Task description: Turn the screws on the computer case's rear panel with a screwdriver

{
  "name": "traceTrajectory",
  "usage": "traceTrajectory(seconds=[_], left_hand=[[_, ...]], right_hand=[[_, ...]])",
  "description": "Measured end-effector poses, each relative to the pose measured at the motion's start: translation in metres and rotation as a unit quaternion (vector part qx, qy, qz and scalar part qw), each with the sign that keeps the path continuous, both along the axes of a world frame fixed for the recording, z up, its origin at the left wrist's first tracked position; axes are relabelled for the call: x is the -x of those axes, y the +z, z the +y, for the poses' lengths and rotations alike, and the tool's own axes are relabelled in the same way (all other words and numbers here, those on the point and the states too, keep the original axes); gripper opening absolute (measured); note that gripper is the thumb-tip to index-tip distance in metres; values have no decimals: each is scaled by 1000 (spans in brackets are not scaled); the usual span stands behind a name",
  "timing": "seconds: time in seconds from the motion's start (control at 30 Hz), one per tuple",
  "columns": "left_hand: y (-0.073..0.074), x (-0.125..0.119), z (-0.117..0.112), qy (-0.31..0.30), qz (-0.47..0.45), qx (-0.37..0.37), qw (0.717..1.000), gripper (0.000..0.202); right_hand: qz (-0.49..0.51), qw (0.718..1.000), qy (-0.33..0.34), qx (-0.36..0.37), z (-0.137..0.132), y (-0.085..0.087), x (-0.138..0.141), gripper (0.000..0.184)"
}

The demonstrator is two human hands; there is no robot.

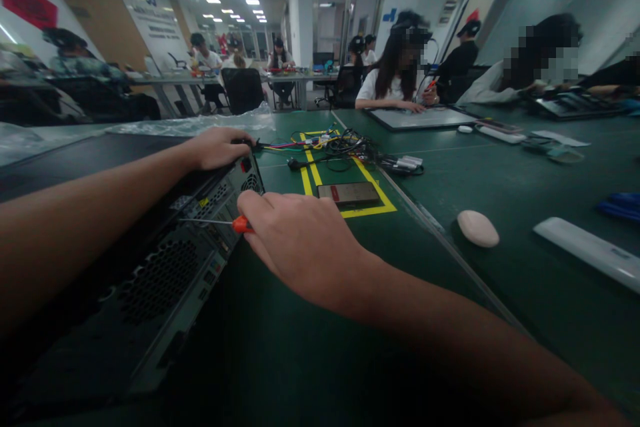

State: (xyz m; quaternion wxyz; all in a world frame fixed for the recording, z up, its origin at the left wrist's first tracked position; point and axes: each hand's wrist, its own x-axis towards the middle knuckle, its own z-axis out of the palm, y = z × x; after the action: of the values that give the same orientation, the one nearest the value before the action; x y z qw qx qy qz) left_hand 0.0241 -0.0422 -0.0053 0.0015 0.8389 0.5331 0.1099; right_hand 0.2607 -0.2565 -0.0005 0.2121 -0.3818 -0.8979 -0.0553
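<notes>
Orange-handled metal screwdriver lies sideways, tip pointing left at the back of the black metal computer case. The right hand is closed around it; the left hand grips the case's far corner.

— Item one?
— Computer case, black, on the green table; perforated rear panel turned to the right.
— Hands?
— Left hand, fingers curled over the case's far top corner. Right hand, closed round a screwdriver with an orange handle; shaft level, tip at the rear panel.
— Beyond them?
— Yellow tape outline on the table, a dark flat box inside it; tangle of cables at its far end.
— To the right?
— White mouse, white keyboard near it, both apart from the hands. Other people sit at the far tables.
</notes>
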Motion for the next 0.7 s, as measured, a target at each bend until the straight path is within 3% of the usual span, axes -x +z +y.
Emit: traceTrajectory(seconds=[0.7], left_hand=[[1,-2,-3,7,5,3,1000,62]], right_hand=[[9,1000,-6,-2,1,2,0,19]])
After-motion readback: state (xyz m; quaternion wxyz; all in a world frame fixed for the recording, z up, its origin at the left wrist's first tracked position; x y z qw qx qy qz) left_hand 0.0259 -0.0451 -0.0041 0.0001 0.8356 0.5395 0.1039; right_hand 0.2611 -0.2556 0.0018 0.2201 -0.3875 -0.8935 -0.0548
